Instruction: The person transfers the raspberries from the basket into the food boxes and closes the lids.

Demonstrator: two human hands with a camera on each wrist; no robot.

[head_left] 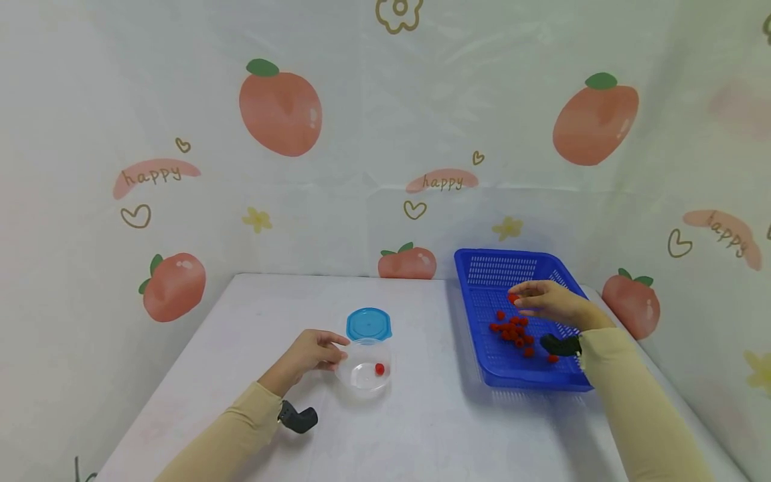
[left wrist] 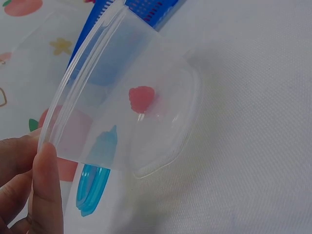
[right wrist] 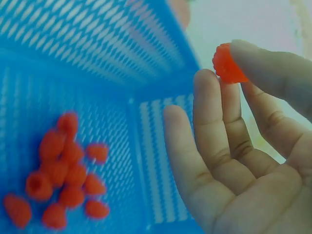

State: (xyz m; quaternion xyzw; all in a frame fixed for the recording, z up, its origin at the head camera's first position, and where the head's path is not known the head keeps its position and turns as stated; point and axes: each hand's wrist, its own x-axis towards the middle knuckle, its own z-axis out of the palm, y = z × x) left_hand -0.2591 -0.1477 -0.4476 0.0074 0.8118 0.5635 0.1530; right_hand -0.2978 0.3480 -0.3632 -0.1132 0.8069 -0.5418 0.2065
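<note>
My left hand [head_left: 313, 351] pinches the rim of a clear round plastic tub [head_left: 355, 383] between thumb and fingers. Inside the tub lies one raspberry [head_left: 379, 369], which also shows through the wall in the left wrist view. Over the blue basket [head_left: 472, 335], my right hand [head_left: 551, 302] holds a single raspberry [right wrist: 225, 63] between thumb and fingertips, the other fingers spread loosely. Below that hand, several raspberries [right wrist: 58, 165] lie in a loose cluster on the basket's floor, a few of them apart from the rest.
A blue plastic lid [head_left: 369, 324] lies on the white table [head_left: 421, 428] just behind the tub. The basket stands at the table's right side, its slotted walls rising around the raspberries. Behind the table hangs a white curtain [head_left: 361, 120] printed with fruit.
</note>
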